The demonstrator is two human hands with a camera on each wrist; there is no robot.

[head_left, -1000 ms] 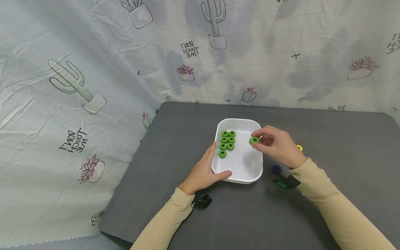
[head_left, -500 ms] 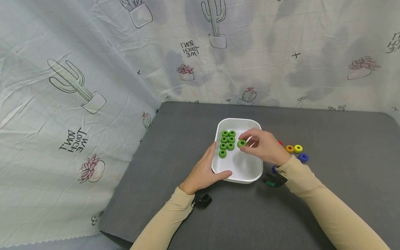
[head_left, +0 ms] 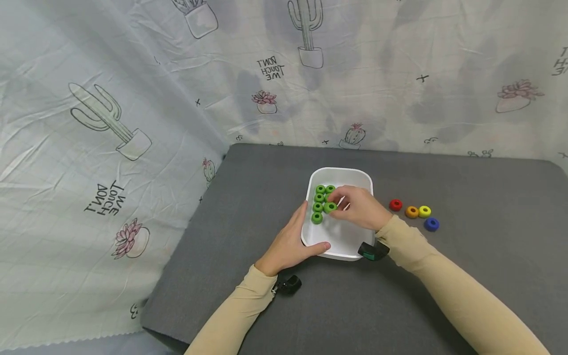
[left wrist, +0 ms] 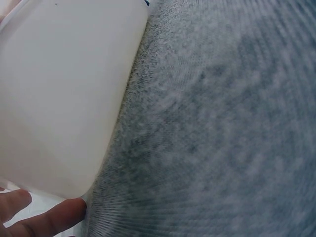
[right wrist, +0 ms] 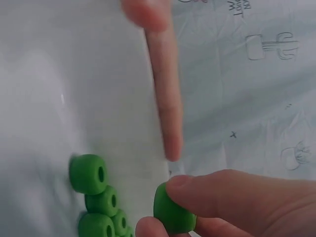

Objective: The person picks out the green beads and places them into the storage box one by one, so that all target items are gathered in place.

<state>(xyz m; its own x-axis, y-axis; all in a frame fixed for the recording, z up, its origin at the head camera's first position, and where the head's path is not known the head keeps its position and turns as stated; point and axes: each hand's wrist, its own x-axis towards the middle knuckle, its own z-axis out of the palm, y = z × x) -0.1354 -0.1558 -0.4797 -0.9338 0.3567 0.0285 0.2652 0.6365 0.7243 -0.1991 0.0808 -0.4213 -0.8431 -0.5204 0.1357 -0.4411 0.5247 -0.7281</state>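
A white rectangular tray [head_left: 343, 239] stands on the grey table, with several green beads [head_left: 317, 218] lined up in two columns along its left side. My left hand [head_left: 284, 251] holds the tray's near left corner, thumb over the rim and fingers along the outer wall. The left wrist view shows the tray's outer wall [left wrist: 64, 98] close up. Over the tray, my right hand [head_left: 360, 208] pinches one more green bead [right wrist: 172, 212] between thumb and fingers. That bead is right beside the right column; whether it touches the tray floor I cannot tell. The right fingers partly hide that column.
Right of the tray lie a red bead [head_left: 396, 205], an orange bead [head_left: 411, 212], a yellow bead [head_left: 424, 211] and a blue bead [head_left: 432, 224]. A printed cactus curtain [head_left: 386, 88] hangs behind the table and along its left side.
My right hand has moved left across the tray with the green bead, uncovering the coloured beads on the table. A second blue bead, seen earlier near the tray, is now hidden. The left hand stays put.
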